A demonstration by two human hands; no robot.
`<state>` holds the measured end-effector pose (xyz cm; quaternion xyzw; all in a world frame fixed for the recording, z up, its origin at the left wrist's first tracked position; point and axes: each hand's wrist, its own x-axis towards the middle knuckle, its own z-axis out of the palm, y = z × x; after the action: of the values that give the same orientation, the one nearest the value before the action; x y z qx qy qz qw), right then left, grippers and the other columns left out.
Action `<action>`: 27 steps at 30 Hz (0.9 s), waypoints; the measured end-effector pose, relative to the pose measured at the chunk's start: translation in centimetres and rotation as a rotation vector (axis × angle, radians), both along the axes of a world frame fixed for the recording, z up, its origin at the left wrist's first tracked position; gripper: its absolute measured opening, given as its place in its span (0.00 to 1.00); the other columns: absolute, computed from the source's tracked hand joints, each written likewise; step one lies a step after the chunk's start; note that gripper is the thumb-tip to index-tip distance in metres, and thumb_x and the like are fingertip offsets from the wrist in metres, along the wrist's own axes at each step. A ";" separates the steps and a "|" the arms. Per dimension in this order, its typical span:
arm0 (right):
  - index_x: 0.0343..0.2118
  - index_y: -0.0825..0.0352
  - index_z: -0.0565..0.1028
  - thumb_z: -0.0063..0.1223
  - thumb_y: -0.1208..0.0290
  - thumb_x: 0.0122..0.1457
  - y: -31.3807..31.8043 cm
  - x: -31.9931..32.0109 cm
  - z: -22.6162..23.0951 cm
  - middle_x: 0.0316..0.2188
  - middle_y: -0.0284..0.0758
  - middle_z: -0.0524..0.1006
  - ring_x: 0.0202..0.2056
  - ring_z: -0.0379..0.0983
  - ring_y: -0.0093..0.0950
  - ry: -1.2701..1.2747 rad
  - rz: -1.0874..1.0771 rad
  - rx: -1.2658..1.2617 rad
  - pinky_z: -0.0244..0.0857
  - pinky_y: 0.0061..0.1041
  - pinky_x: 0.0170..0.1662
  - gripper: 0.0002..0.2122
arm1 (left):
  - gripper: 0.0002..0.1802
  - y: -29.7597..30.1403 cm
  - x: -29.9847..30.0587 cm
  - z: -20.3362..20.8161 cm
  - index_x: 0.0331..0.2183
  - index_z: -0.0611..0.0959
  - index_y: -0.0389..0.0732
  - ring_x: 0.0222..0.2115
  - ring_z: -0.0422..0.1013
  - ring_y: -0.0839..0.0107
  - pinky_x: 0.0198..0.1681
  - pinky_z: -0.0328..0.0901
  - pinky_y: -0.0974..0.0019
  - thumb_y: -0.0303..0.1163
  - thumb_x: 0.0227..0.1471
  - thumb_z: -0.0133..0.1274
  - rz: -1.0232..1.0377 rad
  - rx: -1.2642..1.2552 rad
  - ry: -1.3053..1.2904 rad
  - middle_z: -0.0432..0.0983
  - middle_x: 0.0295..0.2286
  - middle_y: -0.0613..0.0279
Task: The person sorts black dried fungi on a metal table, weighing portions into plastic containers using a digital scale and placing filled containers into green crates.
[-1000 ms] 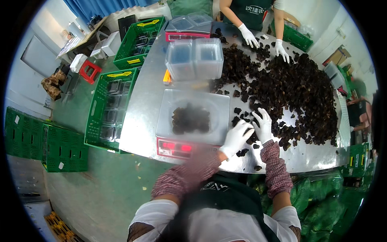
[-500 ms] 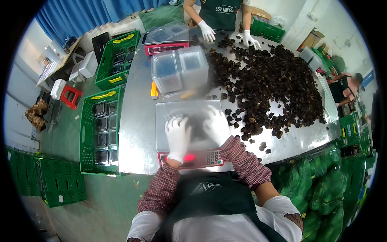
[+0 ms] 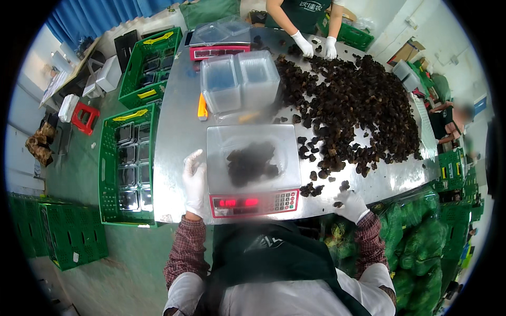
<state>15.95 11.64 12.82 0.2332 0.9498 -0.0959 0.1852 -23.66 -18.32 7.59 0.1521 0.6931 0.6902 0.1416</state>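
Note:
A red-framed digital scale (image 3: 255, 205) stands before me on the metal table, its display lit red. On its pan, a clear plastic tray (image 3: 287, 158) holds a heap of dark crinkled pieces (image 3: 253, 163) resembling black fungus, blurred in this view. My left hand (image 3: 194, 181), white-gloved, is beside the scale's left edge, fingers apart and holding nothing. Near the table's front edge at right, my gloved right hand (image 3: 352, 205) has its fingertips closed round a small dark piece (image 3: 338, 204). Another loose piece (image 3: 344, 185) lies just beyond those fingers.
A big pile of dark pieces (image 3: 363, 110) covers the table's right. Stacked clear trays (image 3: 240, 81) stand behind the scale, near an orange-handled tool (image 3: 202, 108) and a second scale (image 3: 219, 51). Green crates (image 3: 108, 184) sit left. Across the table, a co-worker's gloved hands (image 3: 316, 46) touch the pile.
Both my hands have left the scale pan: the left moved left, the right moved right and nearer. The tray's heap now shows uncovered. The co-worker's hands have come closer together.

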 end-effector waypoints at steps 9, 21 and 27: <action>0.31 0.62 0.81 0.62 0.64 0.51 -7.2 -19.0 1.8 0.28 0.31 0.76 0.33 0.74 0.31 0.686 0.281 -0.126 0.69 0.31 0.37 0.08 | 0.20 0.5 -0.5 2.7 0.47 0.80 0.40 0.52 0.67 0.70 0.56 0.61 0.65 0.19 0.51 0.49 -0.020 -0.030 0.115 0.72 0.48 0.62; 0.17 0.60 0.78 0.61 0.58 0.51 -8.1 -22.9 -2.1 0.20 0.30 0.74 0.23 0.74 0.31 0.675 0.205 -0.164 0.68 0.31 0.27 0.13 | 0.18 -1.0 0.1 1.4 0.45 0.81 0.40 0.48 0.68 0.71 0.52 0.63 0.68 0.18 0.51 0.50 0.096 -0.069 0.036 0.74 0.46 0.62; 0.24 0.62 0.82 0.63 0.66 0.51 -2.1 -16.6 2.1 0.22 0.31 0.77 0.21 0.75 0.29 0.562 0.083 -0.492 0.68 0.27 0.25 0.06 | 0.18 0.1 1.2 2.1 0.45 0.82 0.41 0.45 0.69 0.69 0.52 0.63 0.67 0.18 0.51 0.50 0.069 -0.082 0.000 0.74 0.44 0.63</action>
<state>-0.61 9.56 14.95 0.1077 0.9207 -0.3741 -0.0282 -22.41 -18.25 9.69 0.1224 0.7257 0.6655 0.1240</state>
